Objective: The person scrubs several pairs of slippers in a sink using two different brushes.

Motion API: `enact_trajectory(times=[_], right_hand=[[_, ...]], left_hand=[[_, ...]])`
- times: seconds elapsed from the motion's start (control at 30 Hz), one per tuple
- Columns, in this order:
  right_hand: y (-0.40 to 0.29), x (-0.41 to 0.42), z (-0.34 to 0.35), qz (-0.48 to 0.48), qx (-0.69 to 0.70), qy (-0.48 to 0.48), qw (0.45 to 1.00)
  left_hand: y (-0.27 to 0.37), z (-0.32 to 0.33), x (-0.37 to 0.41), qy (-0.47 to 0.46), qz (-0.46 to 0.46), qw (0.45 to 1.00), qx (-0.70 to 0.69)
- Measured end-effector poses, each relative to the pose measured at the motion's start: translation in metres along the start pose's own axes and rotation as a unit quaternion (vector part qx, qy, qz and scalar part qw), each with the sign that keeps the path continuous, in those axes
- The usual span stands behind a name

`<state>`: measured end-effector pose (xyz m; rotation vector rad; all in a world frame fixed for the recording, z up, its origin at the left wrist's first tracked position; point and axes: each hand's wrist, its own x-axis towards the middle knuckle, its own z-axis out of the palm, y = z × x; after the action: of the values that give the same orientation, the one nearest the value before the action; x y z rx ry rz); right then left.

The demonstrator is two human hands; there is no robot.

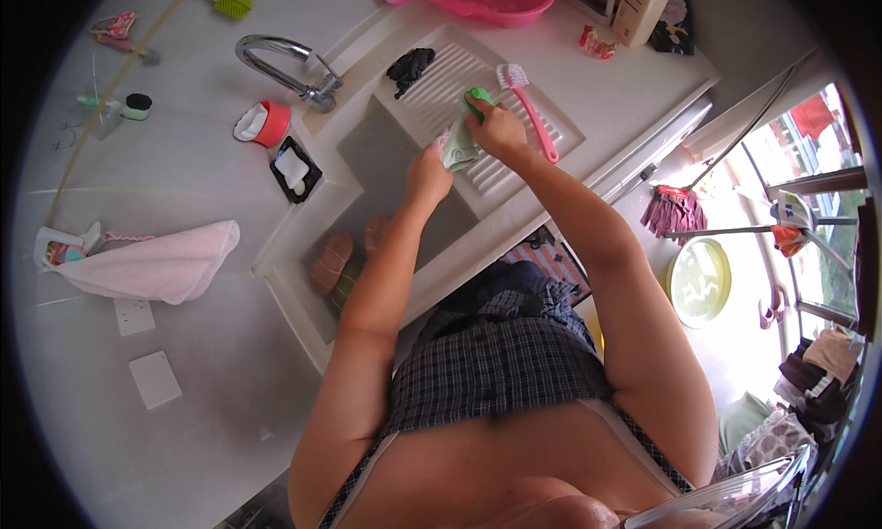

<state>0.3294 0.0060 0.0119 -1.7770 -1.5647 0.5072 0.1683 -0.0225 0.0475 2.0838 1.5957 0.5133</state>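
Over the ribbed washboard [493,174] of the sink, my left hand [428,176] grips a pale green cloth [460,145]. My right hand [499,130] is closed on a small bright green object [477,100] just beyond the cloth; its exact kind is unclear. A pink-handled scrub brush [533,115] lies on the board, right of my right hand, with its white bristles up. Near the board's far left corner rests a crumpled black cloth [411,71]. Pink and green items [332,263] sit in the greyish sink basin [386,153], partly hidden by my left forearm.
A chrome faucet [289,67] curves over the sink's left rim. Beside it are a red cup-like holder [274,123] and a black soap dish [296,170]. A pink basin [493,1] and a beige bottle [642,12] stand beyond. A pink towel [158,263] hangs on the wall.
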Motion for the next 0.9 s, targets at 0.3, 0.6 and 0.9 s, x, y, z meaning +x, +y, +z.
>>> enact_trajectory(times=[0.3, 0.6, 0.9], right_hand=[[-0.008, 0.005, 0.0, 0.021, 0.027, -0.047, 0.998], [-0.027, -0.011, 0.009, -0.019, 0.018, -0.009, 1.0], [0.025, 0.012, 0.006, 0.011, 0.121, -0.021, 0.992]], left_hand=[[-0.017, 0.006, 0.006, -0.02, 0.017, 1.0, 0.014], [-0.008, 0.003, 0.007, -0.046, -0.043, 0.998, -0.016], [0.009, 0.004, 0.006, -0.122, -0.138, 0.956, -0.23]])
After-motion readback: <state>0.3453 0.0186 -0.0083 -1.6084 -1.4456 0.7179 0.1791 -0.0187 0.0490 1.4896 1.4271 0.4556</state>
